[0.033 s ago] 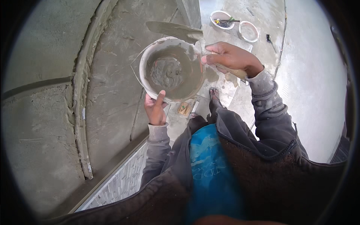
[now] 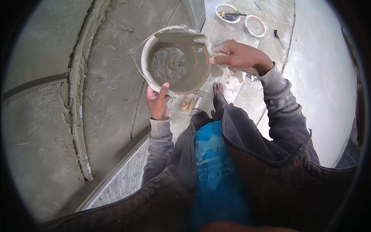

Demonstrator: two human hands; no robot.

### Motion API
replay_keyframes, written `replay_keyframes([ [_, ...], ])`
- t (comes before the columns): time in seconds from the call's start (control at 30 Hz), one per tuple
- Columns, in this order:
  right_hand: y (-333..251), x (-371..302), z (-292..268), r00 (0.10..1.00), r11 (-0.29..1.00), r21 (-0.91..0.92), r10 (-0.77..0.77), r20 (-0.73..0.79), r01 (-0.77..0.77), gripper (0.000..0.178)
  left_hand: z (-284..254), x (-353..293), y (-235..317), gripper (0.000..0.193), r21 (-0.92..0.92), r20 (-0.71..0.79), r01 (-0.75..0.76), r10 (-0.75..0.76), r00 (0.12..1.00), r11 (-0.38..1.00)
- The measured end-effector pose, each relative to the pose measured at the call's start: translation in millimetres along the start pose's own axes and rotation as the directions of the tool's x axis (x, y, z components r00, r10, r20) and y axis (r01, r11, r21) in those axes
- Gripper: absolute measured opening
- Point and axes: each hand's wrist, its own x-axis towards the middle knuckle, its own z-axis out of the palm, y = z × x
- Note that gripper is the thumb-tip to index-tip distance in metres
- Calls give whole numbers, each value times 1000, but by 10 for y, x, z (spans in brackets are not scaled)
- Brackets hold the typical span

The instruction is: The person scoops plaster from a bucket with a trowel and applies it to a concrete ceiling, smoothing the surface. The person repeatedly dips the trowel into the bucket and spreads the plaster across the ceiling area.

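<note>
My left hand (image 2: 158,103) is closed on the near rim of a round bucket (image 2: 145,67), its thumb lying over the edge. The bucket is held up in front of me, its mouth facing me, and wet grey mortar (image 2: 168,63) lies at its bottom. A thin wire handle hangs off its left side. In my right hand (image 2: 243,56), at the bucket's right side, is the handle of a mortar-smeared trowel. The trowel's blade (image 2: 181,38) reaches left across the far part of the bucket's mouth. My palm hides most of the trowel handle.
Grey plastered wall (image 2: 116,77) rises on the left, with a rough raised ridge (image 2: 77,112) along it. On the floor at the far right stand a white bucket of tools (image 2: 227,14) and another bucket (image 2: 256,26). A small wooden block (image 2: 188,104) lies near my feet.
The trowel blade has come down from beyond the bucket's far rim to inside its mouth. The bucket appears slightly higher and further left in view.
</note>
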Motion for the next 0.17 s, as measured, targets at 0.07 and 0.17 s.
replay_keyframes([
  [0.07, 382, 220, 340, 990, 871, -486, 2, -142, -72, 39, 100, 149, -70, 36, 89, 42, -51, 47, 998, 995],
  [0.17, 499, 781, 730, 973, 693, -687, 94, -211, -216, 35, 252, 303, -88, 42, 189, 149, -102, 74, 986, 977],
])
